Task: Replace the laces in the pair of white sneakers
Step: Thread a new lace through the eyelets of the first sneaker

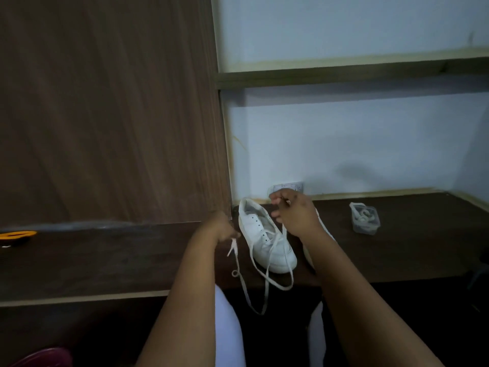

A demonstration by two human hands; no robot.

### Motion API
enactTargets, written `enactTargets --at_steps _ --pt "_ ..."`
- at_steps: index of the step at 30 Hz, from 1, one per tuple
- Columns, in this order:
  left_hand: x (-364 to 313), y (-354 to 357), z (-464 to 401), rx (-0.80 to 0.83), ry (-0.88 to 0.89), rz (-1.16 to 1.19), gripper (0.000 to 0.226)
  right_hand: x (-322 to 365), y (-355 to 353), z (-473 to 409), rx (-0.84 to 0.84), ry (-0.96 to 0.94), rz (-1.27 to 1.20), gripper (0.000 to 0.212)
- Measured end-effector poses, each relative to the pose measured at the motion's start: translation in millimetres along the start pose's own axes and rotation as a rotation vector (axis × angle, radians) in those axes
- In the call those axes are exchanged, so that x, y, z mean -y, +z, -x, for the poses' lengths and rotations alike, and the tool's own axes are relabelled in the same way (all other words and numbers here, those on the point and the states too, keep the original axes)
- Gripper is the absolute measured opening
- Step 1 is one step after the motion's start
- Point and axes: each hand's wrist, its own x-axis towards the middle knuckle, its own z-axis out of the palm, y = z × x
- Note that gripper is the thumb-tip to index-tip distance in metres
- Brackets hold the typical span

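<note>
While both hands pinch the flat white lace (254, 263), the smooth sneaker (267, 242) (toe nearest) rests on dark wood.

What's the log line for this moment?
left hand: pinches lace end | right hand: pinches other end, raised | sneaker: on desk, partly laced

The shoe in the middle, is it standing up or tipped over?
Standing up. The shoe sits on its sole on the desk, opening facing up, lace trailing loose over the desk edge.
</note>
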Motion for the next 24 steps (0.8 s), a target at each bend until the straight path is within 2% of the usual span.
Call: enactTargets --at_steps 6,8,11,14,18,24 --pt "-46 -53 75 -0.314 0.122 -0.076 0.026 90 -24 44 -0.086 -0.129 -0.168 0.029" --pt "-56 -73 102 -0.442 0.211 0.045 0.024 119 -39 60 -0.106 -0.205 -0.153 0.029" --pt "-68 -96 142 -0.613 0.442 0.343 0.015 159 -62 81 -0.14 -0.312 -0.148 0.028" --pt "-84 -112 172 -0.655 0.612 0.569 0.013 196 -78 103 -0.15 -0.383 -0.202 0.026" --pt "-103 -125 205 -0.603 0.766 0.791 0.017 231 -90 131 -0.118 -0.454 -0.249 0.025" --pt "-123 -132 242 -0.632 0.847 0.852 0.019 249 -95 146 -0.125 -0.492 -0.17 0.023"
